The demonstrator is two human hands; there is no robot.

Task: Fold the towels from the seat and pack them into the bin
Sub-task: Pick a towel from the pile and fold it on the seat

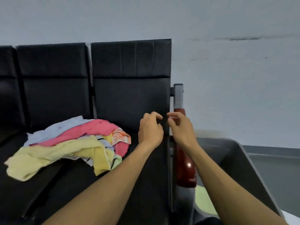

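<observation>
Your view looks down over both your bare forearms toward a row of black padded seats (126,98) set against a pale grey wall (235,70).

Your left hand (150,129) and your right hand (180,127) are raised side by side in front of the right-hand seat's backrest, close together but not touching. The fingers of both hands are loosely curled, with the fingertips pointing toward each other, and neither hand has hold of anything.

The towels (69,143) lie in a loose, unfolded heap on the seat cushion to the left of your left arm, well apart from both hands. A pale yellow towel (48,158) sprawls across the front of the heap, a pink towel (90,132) lies over the middle, a light blue-white one (61,127) sits at the back, and a small orange patterned piece (121,136) shows at the right edge.

At the right end of the row stands a metal armrest post with a dark red armrest (185,168) running down toward you, partly behind your right forearm.

The grey bin (240,159) sits just beside the seats on the right, below your right arm. A patch of light green cloth (203,200) shows inside it, near the bottom.
</observation>
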